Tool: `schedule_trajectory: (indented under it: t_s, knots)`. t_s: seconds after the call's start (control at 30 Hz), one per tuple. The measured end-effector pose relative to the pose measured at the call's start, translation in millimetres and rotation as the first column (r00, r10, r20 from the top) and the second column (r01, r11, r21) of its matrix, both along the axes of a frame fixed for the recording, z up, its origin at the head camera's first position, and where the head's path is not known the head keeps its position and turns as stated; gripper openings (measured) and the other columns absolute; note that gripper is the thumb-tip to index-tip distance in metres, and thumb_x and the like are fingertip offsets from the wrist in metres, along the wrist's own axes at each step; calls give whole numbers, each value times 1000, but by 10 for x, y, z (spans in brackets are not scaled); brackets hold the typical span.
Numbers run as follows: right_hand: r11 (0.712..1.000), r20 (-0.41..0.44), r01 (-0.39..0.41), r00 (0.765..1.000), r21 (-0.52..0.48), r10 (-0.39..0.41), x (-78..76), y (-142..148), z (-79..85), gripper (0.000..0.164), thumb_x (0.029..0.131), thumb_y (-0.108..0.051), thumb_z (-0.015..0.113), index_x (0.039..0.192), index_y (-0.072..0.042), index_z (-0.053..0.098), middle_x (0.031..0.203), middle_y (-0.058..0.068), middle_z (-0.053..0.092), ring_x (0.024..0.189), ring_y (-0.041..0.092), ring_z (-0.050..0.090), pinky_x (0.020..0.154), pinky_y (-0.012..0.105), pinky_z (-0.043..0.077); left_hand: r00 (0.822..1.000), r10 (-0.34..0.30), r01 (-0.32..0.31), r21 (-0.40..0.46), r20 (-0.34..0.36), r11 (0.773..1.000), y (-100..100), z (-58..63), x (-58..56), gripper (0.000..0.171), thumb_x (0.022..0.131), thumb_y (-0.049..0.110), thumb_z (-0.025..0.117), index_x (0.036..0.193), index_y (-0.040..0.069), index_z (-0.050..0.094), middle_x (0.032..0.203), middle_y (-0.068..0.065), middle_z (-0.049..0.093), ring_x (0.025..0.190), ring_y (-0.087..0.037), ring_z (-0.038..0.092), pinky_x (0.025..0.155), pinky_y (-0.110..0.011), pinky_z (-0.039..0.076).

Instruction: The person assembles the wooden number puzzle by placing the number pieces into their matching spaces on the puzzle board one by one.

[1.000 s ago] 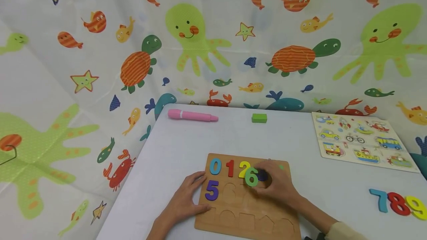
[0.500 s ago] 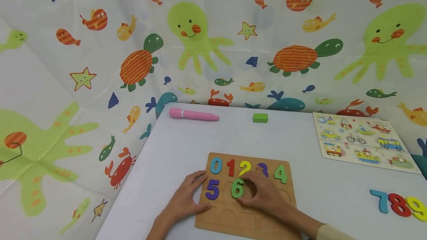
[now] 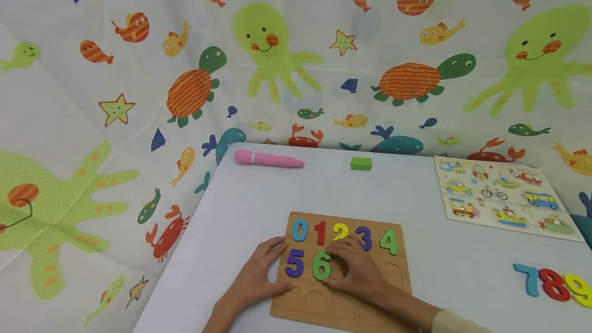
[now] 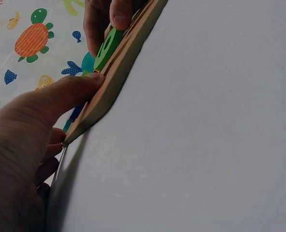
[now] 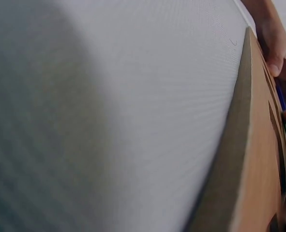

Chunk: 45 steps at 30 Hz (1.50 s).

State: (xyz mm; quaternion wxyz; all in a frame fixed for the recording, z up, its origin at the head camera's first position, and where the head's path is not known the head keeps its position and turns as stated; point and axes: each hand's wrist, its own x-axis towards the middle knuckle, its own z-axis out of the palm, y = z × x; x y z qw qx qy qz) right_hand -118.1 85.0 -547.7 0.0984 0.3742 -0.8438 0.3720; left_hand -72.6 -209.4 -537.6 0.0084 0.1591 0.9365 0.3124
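Observation:
In the head view, my right hand (image 3: pixel 361 271) pinches a green number 6 (image 3: pixel 316 267) between thumb and fingers, at the second row of a wooden number puzzle board (image 3: pixel 289 304). The 6 is right of the purple 5 (image 3: pixel 294 271); whether it lies fully in its recess I cannot tell. My left hand (image 3: pixel 259 271) rests against the board's left edge, its thumb on the rim in the left wrist view. Along the top row are a blue 0 (image 3: pixel 294 233), red 1 (image 3: pixel 321 234), yellow 2 (image 3: pixel 341 228), purple 3 (image 3: pixel 367 235) and green 4 (image 3: pixel 390 242). Shape recesses line the lower row.
A blue 7 (image 3: pixel 532 281), red 8 (image 3: pixel 553 285) and yellow 9 (image 3: pixel 578 289) lie to the right on the white table (image 3: pixel 231 220). Behind them is a vehicle picture puzzle (image 3: pixel 504 204). A pink pen-shaped object (image 3: pixel 270 160) and a green block (image 3: pixel 361 164) lie at the back.
My right hand has carried the green 6 leftward and down from over the 2 and 3 to beside the 5, uncovering the 3 and 4. The left hand has stayed put.

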Motion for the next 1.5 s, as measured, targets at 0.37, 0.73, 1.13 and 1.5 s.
schedule_trajectory:
  t_s: [0.37, 0.73, 1.13, 1.5]
  knots:
    - [1000, 36, 11, 999, 23, -12, 2, -33, -5, 62, 68, -46, 89, 118, -15, 69, 120, -10, 63, 117, 14, 51, 116, 53, 22, 1000, 4, -4, -3, 3, 1000, -17, 1, -1, 94, 71, 61, 80, 145, 11, 50, 154, 7, 35, 143, -19, 29, 113, -42, 32]
    - [998, 76, 19, 997, 52, -23, -7, -33, 23, 65, 69, -54, 86, 119, -16, 70, 124, -10, 62, 119, 12, 47, 109, 47, 38, 1000, 11, -11, 0, 1, 1000, -15, 3, 5, 95, 71, 64, 79, 145, 11, 51, 154, 7, 34, 143, -19, 29, 113, -43, 32]
    - [999, 56, 4, 998, 48, -6, -9, -34, 26, 64, 69, -49, 88, 119, -14, 70, 123, -7, 62, 119, 14, 48, 117, 52, 21, 1000, 10, -10, 5, -19, 1000, -2, 21, -2, 94, 71, 62, 80, 144, 10, 52, 153, 6, 36, 142, -22, 31, 112, -45, 34]
    - [999, 55, -11, 998, 35, 9, -7, -13, -5, 65, 71, -52, 85, 120, -14, 69, 123, -7, 62, 120, 17, 49, 116, 57, 19, 1000, 12, -12, 17, 12, 1000, 2, 1, 3, 94, 71, 61, 80, 145, 11, 51, 154, 7, 35, 143, -19, 29, 113, -43, 31]
